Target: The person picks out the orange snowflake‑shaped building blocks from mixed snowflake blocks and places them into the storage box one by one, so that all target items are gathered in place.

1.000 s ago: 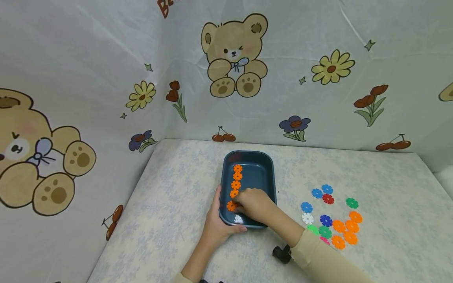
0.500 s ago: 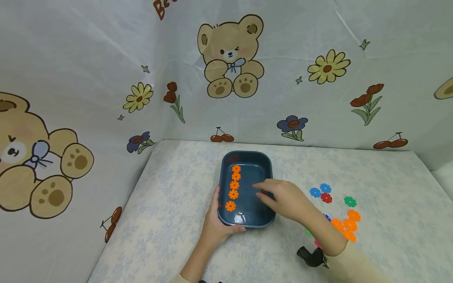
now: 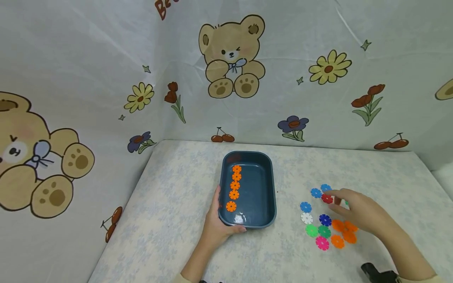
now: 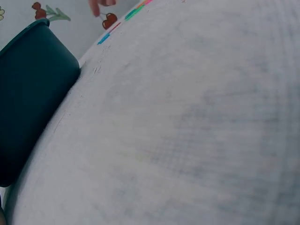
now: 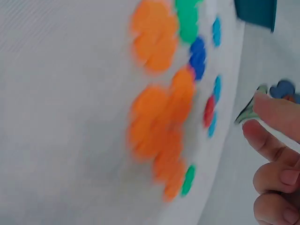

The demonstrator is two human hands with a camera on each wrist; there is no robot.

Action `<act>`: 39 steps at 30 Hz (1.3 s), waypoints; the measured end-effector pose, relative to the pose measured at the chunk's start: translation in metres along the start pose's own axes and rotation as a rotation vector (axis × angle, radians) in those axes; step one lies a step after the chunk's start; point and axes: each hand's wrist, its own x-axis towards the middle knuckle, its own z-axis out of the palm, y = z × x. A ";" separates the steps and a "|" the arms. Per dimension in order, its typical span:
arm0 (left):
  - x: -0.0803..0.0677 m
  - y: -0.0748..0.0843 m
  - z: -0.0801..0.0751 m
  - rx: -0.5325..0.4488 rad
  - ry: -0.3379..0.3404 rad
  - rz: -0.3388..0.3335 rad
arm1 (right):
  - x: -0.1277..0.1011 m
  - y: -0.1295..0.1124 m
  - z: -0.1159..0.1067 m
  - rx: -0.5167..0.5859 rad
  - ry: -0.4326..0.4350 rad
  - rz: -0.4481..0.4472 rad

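A dark blue rectangular tray (image 3: 263, 188) stands on the table in the head view. Along its left side lies a column of several orange notched discs (image 3: 235, 185). My left hand (image 3: 216, 226) holds the tray's near left corner, fingers along the left wall and thumb across the front. To the right, my right hand (image 3: 361, 208) hovers over a scatter of notched discs, holding nothing. Its thumb and index finger are apart, near a red disc (image 3: 327, 199). Several loose orange discs (image 3: 337, 241) lie below it, one partly hidden by the hand. The right wrist view shows its other fingers (image 5: 276, 177) curled.
Blue discs (image 3: 306, 207), a white disc (image 3: 306, 218), green discs (image 3: 312, 230) and a pink disc (image 3: 322, 243) lie around the orange ones. A black wrist device (image 3: 378, 273) sits on the right forearm. A bear-printed cloth (image 3: 262, 114) hangs behind the table.
My right hand has left the nearest orange disc in the tray, opened its fingers, and swung right over the loose discs. The left hand stays at the tray corner.
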 end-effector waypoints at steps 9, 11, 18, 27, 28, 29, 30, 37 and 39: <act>-0.001 0.001 0.000 0.003 0.005 0.007 | -0.029 0.068 0.013 -0.050 -0.049 0.068; -0.001 0.002 0.000 0.006 0.008 0.007 | -0.031 0.074 0.017 -0.037 -0.066 0.089; -0.001 0.001 0.001 0.020 0.004 0.008 | -0.033 0.083 0.027 0.006 -0.031 0.109; 0.000 0.000 0.001 0.017 0.010 -0.007 | -0.030 0.087 0.028 0.071 -0.035 0.148; 0.000 0.000 0.001 0.015 0.009 -0.006 | -0.030 0.087 0.027 0.073 -0.040 0.159; 0.000 0.000 0.001 0.013 0.009 -0.004 | -0.031 0.086 0.027 0.072 -0.042 0.167; 0.000 0.000 0.001 0.012 0.008 -0.003 | -0.031 0.086 0.026 0.069 -0.042 0.178; 0.000 0.000 0.001 0.001 0.005 -0.007 | -0.035 0.086 0.023 0.053 -0.038 0.238; 0.000 0.001 0.001 -0.001 0.004 -0.005 | -0.035 0.086 0.021 0.061 -0.057 0.256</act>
